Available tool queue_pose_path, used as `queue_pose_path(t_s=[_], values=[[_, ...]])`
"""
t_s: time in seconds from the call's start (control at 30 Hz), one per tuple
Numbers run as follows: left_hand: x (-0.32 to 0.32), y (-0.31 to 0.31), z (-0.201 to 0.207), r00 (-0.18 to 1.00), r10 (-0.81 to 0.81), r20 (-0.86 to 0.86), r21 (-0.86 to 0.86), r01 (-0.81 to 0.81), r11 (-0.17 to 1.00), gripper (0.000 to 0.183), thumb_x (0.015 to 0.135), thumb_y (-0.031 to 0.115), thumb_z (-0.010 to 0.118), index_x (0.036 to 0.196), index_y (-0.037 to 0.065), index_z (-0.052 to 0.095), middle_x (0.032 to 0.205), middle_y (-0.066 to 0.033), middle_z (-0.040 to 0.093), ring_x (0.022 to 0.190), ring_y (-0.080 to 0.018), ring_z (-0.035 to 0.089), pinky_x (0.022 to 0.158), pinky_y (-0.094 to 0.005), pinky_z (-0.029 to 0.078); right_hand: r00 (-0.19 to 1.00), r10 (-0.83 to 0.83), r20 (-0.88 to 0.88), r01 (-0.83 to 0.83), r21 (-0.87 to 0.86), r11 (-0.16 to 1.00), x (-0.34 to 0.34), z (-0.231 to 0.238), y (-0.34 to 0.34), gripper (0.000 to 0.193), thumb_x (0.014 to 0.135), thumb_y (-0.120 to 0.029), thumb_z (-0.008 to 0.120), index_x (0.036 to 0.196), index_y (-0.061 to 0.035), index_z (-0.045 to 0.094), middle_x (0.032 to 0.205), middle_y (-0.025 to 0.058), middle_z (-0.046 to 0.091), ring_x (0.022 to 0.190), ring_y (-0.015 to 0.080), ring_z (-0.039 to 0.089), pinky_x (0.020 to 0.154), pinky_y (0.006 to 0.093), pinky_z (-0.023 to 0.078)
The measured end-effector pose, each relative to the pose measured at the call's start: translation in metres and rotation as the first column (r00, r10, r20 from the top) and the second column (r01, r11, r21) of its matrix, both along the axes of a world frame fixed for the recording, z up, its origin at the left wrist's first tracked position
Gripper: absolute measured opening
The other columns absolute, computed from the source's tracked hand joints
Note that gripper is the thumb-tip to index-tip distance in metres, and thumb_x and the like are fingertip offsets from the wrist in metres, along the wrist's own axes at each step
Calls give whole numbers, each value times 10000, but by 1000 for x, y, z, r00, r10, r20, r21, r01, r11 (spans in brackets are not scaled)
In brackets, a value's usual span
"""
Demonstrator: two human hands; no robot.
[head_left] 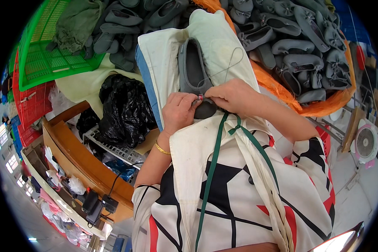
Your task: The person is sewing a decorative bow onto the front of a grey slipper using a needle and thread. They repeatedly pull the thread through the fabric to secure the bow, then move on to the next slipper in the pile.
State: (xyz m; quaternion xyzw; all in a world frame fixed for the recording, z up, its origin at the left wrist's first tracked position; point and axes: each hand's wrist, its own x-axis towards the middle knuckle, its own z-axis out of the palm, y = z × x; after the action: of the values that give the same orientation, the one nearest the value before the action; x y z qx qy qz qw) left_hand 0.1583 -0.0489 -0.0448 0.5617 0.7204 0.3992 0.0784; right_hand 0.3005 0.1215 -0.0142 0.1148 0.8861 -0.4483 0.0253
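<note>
I look down at my two bare hands meeting over a grey slipper that lies on a cream cloth spread across my lap, its toe pointing far and its heel end near me. My left hand rests at the near end of the slipper, fingers curled together against its edge; a gold bracelet sits on that wrist. My right hand comes in from the right, its grip pinched together right beside the left fingertips, where a small red-and-white bit shows between the two hands. I cannot tell exactly what that bit is. A thin thread loops up from the hands across the cloth, far and to the right.

A green ribbon hangs down my front over a white garment patterned in black and red.

Far and right, a heap of matching grey slippers with bows fills an orange sack. More grey slippers are piled far and left, next to a green plastic crate and a red one. A crumpled black plastic bag lies just left of my lap. Near left stands a wooden counter, and a small pink-rimmed fan sits at the right edge.
</note>
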Motion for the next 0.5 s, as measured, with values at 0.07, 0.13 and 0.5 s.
queue_pose_path(t_s=[0.07, 0.13, 0.5], values=[[-1, 1, -1, 1000, -9, -9, 14, 9, 1000, 198, 726, 26, 801, 884, 61, 687, 811, -70, 664, 751, -263, 620, 645, -347, 504, 1000, 23, -17, -23, 15, 1000, -2, -2, 2, 100, 866, -156, 617, 918, -93, 674, 700, 153, 650, 666, 372, 635, 620, 456, 493], [-2, 1, -1, 1000, -13, -20, 17, 13, 1000, 206, 719, 13, 798, 885, 65, 690, 808, -70, 663, 746, -261, 620, 640, -346, 505, 1000, 31, 2, -31, 38, 999, -5, -4, 0, 89, 868, -156, 610, 907, -87, 652, 682, 153, 640, 650, 379, 629, 605, 460, 488], [3, -1, -1, 997, 13, -75, 60, -8, 998, 226, 712, 21, 769, 915, 74, 682, 817, -56, 654, 731, -255, 610, 631, -346, 505, 999, -10, 34, 3, 180, 984, -5, -22, -32, 126, 866, -125, 588, 936, -38, 529, 639, 147, 633, 587, 351, 641, 520, 470, 481]])
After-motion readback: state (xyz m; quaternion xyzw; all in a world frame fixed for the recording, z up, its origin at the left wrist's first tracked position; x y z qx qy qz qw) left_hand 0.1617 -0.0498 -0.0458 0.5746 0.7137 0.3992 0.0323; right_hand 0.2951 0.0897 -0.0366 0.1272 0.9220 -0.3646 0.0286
